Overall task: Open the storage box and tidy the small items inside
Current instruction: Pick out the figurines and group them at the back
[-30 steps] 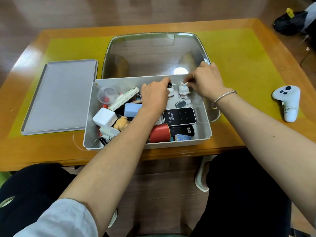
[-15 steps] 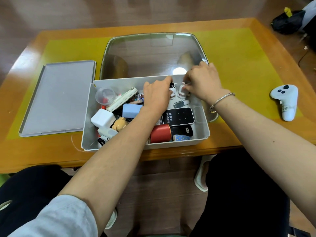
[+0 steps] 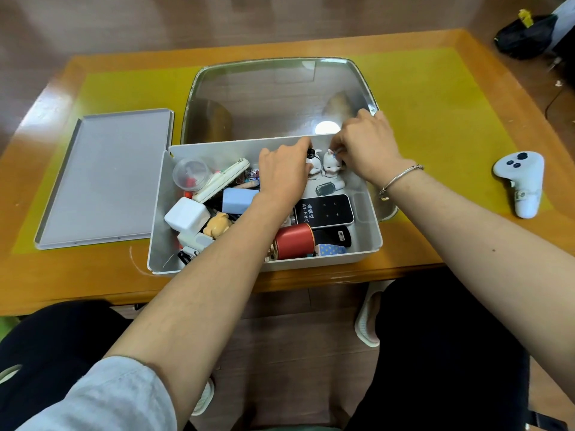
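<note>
Storage box (image 3: pixel 367 241) open at near table edge, clutter nearest: red tin (image 3: pixel 294 241), black remote (image 3: pixel 323 211). Beyond, left hand (image 3: pixel 284 172) pinching dark-capped figurine (image 3: pixel 313 161); right hand (image 3: pixel 367 144) pinching rabbit figurine (image 3: pixel 330 163) alongside. Advise: keep both upright, seat against far wall, release gently. Lid (image 3: pixel 105 178) left of grip.

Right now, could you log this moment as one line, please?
lid off | left hand, right hand each on figurine in box
</note>
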Demonstrator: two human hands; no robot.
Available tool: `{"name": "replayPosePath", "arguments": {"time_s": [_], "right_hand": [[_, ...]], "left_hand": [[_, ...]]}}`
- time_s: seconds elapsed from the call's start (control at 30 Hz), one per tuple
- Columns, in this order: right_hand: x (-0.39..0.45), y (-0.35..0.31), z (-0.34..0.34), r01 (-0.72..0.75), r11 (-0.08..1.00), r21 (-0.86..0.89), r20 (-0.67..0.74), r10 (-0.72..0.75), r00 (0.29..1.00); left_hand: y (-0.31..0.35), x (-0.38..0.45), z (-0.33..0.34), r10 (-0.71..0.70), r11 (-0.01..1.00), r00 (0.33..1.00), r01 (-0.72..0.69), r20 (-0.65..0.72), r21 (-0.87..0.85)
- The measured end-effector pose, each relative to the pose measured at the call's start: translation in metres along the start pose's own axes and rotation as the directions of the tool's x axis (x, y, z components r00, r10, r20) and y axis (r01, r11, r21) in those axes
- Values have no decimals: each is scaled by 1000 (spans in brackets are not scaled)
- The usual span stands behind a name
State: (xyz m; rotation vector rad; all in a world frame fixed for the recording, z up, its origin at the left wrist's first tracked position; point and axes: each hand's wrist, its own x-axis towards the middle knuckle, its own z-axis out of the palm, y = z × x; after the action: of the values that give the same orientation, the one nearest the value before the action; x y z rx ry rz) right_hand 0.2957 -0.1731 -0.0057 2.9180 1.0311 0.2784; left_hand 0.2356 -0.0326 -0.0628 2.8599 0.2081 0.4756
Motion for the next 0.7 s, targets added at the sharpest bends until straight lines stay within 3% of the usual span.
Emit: {"name": "replayPosePath", "arguments": {"time_s": [0.37,0.7], "right_hand": [[-2,2,3,-10,999,47,50,8,999],[-2,2,2,10,999,42,13,-10,1000]], "left_hand": [[4,-1,-2,20,1000,1000,-20,-4,19],[3,-1,0,9,1000,1000,-9,-5,0]]}}
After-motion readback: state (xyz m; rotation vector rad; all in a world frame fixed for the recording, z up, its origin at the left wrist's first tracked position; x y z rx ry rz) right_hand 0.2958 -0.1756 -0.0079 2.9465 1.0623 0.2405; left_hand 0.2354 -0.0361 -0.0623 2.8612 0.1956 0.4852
